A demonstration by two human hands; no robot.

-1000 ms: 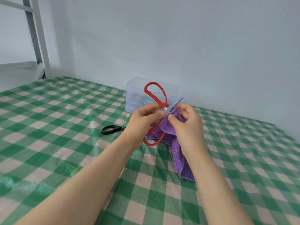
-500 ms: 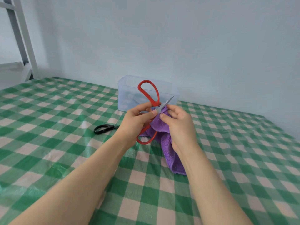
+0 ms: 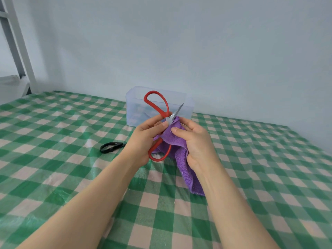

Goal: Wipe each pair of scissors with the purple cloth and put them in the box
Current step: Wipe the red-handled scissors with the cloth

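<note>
Black scissors point(image 3: 111, 147) lie unwiped on the checked cover point(image 3: 53, 141). The left hand point(image 3: 145, 139) grips the red scissors point(image 3: 166, 113) in the air before the box point(image 3: 188, 108) — unchanged from a second ago. The right hand point(image 3: 195, 142) pinches the purple cloth point(image 3: 181, 162) round the blades, tip still bare — wiping looks unfinished.

Soft, even, cool light leaves only faint shadows, a mild sheen glints on the tablecloth point(image 3: 53, 177), focus is sharp, and wide-angle distortion bends the edges.

Looks like a plain home room: green checked tablecloth point(image 3: 53, 159), bare pale wall point(image 3: 197, 51) at 12 o'clock, white metal frame point(image 3: 21, 47) at 10 o'clock.
</note>
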